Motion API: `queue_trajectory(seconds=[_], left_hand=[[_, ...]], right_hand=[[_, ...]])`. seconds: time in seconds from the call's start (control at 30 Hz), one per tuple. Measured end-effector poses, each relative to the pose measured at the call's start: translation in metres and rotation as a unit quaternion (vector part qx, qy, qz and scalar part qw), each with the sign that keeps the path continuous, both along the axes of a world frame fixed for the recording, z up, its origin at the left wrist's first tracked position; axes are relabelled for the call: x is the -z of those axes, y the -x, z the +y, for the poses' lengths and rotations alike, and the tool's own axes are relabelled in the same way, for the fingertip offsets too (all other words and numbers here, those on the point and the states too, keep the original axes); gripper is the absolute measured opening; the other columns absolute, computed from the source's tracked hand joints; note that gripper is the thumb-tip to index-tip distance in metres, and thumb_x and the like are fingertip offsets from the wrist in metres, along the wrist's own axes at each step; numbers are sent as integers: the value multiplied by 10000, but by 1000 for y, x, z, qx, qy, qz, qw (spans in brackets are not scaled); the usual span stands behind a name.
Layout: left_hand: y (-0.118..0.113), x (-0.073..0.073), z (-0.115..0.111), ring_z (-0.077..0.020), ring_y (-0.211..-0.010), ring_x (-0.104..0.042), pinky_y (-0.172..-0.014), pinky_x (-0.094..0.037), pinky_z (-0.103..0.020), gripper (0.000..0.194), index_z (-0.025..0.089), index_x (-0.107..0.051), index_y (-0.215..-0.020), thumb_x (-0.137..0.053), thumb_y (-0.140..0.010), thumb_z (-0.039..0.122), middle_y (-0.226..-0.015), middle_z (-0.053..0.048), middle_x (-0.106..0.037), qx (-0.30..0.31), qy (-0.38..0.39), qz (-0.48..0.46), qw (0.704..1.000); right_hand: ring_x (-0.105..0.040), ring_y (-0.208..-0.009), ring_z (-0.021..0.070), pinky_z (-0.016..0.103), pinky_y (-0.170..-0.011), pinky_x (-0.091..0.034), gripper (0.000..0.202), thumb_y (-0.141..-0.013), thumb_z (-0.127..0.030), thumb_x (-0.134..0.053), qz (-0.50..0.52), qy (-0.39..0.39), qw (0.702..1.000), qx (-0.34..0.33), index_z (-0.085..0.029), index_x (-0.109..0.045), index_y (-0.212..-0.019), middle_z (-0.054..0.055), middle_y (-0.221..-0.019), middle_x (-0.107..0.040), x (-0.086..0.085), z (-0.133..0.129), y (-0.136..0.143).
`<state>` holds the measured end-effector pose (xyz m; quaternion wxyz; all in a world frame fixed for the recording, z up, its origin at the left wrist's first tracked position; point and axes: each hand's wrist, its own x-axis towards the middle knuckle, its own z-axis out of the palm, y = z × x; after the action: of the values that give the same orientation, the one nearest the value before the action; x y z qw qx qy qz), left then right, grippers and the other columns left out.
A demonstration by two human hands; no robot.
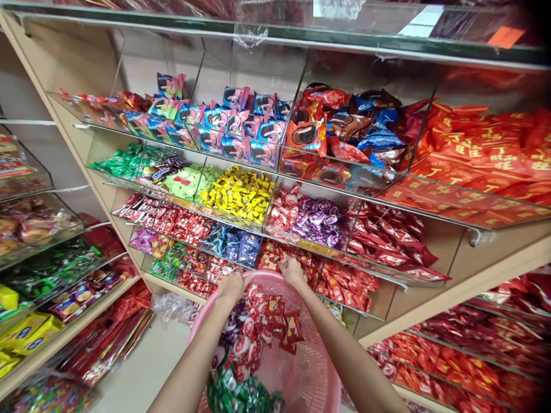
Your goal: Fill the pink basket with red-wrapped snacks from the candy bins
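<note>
A pink mesh basket (316, 344) is in front of me at the bottom centre. In it lie red-and-white wrapped candies (252, 330), dark red packets (290, 330), purple candies and green candies (236, 393). My left hand (232, 287) is at the basket's far left rim, its thumb toward the rim and its fingers curled. At the far right rim is my right hand (293, 271), closed, near the red packets (275, 255) on a low shelf; whether it holds a packet or the rim is too small to tell.
Tiered glass-fronted shelves (327, 246) of candies and wrapped snacks rise ahead, with yellow candies (239, 192) midway. A glass shelf edge (275, 43) crosses the top. More stocked shelves stand left and right. Plastic bags (174, 307) lie by the floor, left of the basket.
</note>
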<state>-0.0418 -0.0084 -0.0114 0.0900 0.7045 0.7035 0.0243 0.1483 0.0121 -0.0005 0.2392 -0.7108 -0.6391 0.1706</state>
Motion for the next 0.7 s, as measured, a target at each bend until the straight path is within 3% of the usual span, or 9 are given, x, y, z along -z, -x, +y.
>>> queue_trajectory(seconds=[0.17,0.37,0.53,0.7], left_hand=[[-1,-4,-1,-258,-853,-573,-705,-421,-326,726,122,-575,-938,-115,-742,647,-889,-136,-623,-2,11,-5,1000],[1,-3,0,-257,-856,-574,-711,-419,-326,736,124,-576,-931,-111,-734,658,-882,-137,-628,0,11,-13,1000],[2,1,2,-251,-862,-574,-727,-411,-344,725,128,-577,-903,-112,-733,658,-880,-150,-627,6,3,-12,1000],[1,0,2,-255,-848,-577,-707,-417,-345,730,128,-570,-915,-117,-724,669,-874,-156,-627,3,7,-16,1000]], right_hand=[[-530,-627,97,178,-569,-374,171,-764,-191,-367,50,-53,997,-24,-149,-531,-751,22,-720,-599,-5,2,6],[-485,-538,104,205,-537,-374,267,-825,-354,-304,117,-137,980,-84,-161,-488,-834,-12,-615,-530,-37,-20,-5],[-519,-576,104,212,-571,-393,283,-848,-387,-270,150,-68,973,-159,-169,-442,-907,-14,-636,-532,-55,-55,-26],[-520,-579,94,202,-587,-382,244,-858,-349,-259,124,21,963,-238,-177,-430,-879,-21,-629,-538,-50,-79,-43]])
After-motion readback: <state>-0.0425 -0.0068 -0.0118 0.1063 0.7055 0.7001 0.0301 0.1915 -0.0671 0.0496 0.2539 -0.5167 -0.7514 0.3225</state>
